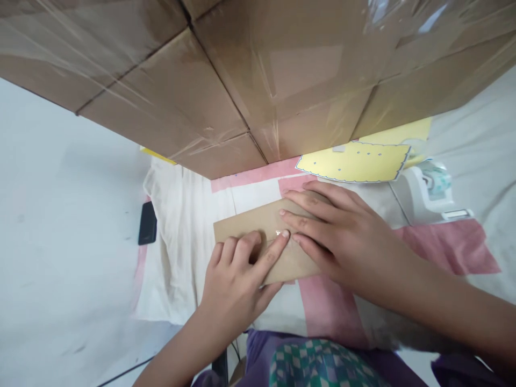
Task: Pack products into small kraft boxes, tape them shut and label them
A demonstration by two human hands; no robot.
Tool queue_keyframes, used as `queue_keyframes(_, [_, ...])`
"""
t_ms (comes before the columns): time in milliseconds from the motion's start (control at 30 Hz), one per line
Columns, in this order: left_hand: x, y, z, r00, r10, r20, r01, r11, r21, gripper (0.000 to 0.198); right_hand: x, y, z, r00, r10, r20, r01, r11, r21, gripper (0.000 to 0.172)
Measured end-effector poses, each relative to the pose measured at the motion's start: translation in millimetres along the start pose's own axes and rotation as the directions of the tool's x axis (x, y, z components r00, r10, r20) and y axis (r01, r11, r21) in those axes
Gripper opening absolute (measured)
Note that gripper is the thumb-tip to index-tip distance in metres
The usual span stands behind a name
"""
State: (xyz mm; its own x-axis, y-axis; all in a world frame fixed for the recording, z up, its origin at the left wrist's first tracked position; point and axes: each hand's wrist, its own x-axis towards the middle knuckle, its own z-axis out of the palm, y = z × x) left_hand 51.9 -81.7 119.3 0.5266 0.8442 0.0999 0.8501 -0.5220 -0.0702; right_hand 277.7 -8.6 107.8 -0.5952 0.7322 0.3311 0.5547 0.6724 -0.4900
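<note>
A flat brown cardboard piece [242, 223] lies on the cloth in front of me, with a small shiny bit of clear tape [278, 233] near its middle. My left hand [242, 269] rests on its lower left part; the index finger is stretched out and its tip presses beside the shiny spot, while the other fingers are curled. My right hand [338, 231] lies over the right part of the cardboard, fingers spread and flat, hiding its right end. Neither hand is wrapped round anything.
Large cardboard boxes [226, 80] wrapped in clear film stand behind. A yellow paper [355, 161] and a white tape dispenser [419, 196] are at the right. A black phone-like object [148, 223] lies at the left on the pink and white cloth [173, 258].
</note>
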Motion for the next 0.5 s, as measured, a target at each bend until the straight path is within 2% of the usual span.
queue_keyframes(233, [6.3, 8.5, 1.4, 0.995, -0.100, -0.023, 0.099, 0.994, -0.040, 0.070, -0.2, -0.8, 0.8, 1.000, 0.003, -0.010, -0.002, 1.000, 0.005, 0.029])
queue_keyframes(367, [4.7, 4.6, 5.3, 0.996, -0.022, -0.087, 0.012, 0.993, -0.119, 0.056, -1.4, -2.7, 1.9, 1.000, 0.010, -0.027, -0.010, 1.000, -0.001, 0.030])
queue_keyframes(500, [2.9, 3.4, 5.7, 0.991, 0.008, -0.132, -0.024, 0.993, -0.118, 0.048, -3.0, -2.8, 3.3, 0.999, 0.012, -0.033, -0.012, 1.000, -0.013, 0.030])
